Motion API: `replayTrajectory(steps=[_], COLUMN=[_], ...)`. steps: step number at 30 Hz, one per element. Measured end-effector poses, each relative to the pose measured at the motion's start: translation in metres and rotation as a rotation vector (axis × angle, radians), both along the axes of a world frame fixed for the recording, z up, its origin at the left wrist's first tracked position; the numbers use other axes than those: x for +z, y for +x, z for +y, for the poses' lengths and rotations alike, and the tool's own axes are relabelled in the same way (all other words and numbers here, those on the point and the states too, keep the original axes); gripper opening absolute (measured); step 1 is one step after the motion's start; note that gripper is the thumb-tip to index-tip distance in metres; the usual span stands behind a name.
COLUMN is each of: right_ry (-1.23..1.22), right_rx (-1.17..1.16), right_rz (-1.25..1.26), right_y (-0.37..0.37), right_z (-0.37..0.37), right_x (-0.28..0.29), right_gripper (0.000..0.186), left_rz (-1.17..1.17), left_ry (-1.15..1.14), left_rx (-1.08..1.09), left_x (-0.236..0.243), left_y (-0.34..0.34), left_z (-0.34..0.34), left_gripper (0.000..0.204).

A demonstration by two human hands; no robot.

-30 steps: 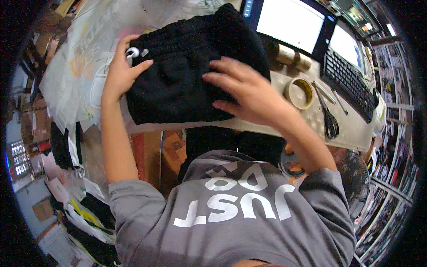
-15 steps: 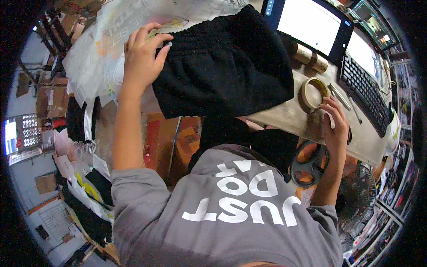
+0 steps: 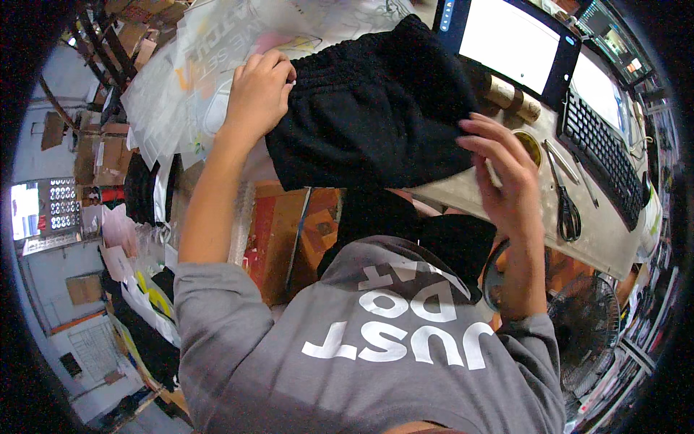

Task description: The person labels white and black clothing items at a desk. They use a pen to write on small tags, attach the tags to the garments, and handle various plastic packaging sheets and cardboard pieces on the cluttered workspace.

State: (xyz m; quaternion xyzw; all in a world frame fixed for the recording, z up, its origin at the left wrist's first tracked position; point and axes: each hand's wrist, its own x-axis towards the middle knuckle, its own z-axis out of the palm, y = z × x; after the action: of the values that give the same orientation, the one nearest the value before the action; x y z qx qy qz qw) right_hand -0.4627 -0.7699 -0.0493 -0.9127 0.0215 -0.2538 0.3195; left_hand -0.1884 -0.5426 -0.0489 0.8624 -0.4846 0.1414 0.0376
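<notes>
left hand [image 3: 256, 94] gripping black garment [image 3: 372, 108] (folded), right hand [image 3: 506, 177] beside

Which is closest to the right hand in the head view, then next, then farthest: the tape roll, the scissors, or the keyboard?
From the right hand:
1. Tape roll, just beyond the fingers on the table.
2. Scissors, to the hand's right.
3. Keyboard, farther right, past the scissors.

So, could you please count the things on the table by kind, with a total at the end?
Black garment, gripped by the left hand: 1
Monitors: 2
Keyboard: 1
Scissors: 1
Tape roll, beside the right hand: 1
Cardboard tube: 1
Total: 7
</notes>
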Motion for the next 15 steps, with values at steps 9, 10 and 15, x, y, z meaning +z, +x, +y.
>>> replayTrajectory(steps=[9, 10, 15], right_ry=[0.231, 0.242, 0.265], right_rx=[0.306, 0.256, 0.165], right_rz=[-0.072, -0.043, 0.023], right_y=[0.186, 0.198, 0.207], right_z=[0.085, 0.090, 0.099], right_x=[-0.010, -0.018, -0.038], right_gripper=[0.014, 0.014, 0.014], left_rz=[0.477, 0.546, 1.066], left_ry=[-0.435, -0.448, -0.770], left_rx=[0.077, 0.120, 0.082], left_x=[-0.005, -0.003, -0.022], left_y=[0.013, 0.013, 0.028], left_z=[0.020, 0.022, 0.038], left_gripper=[0.016, 0.017, 0.019])
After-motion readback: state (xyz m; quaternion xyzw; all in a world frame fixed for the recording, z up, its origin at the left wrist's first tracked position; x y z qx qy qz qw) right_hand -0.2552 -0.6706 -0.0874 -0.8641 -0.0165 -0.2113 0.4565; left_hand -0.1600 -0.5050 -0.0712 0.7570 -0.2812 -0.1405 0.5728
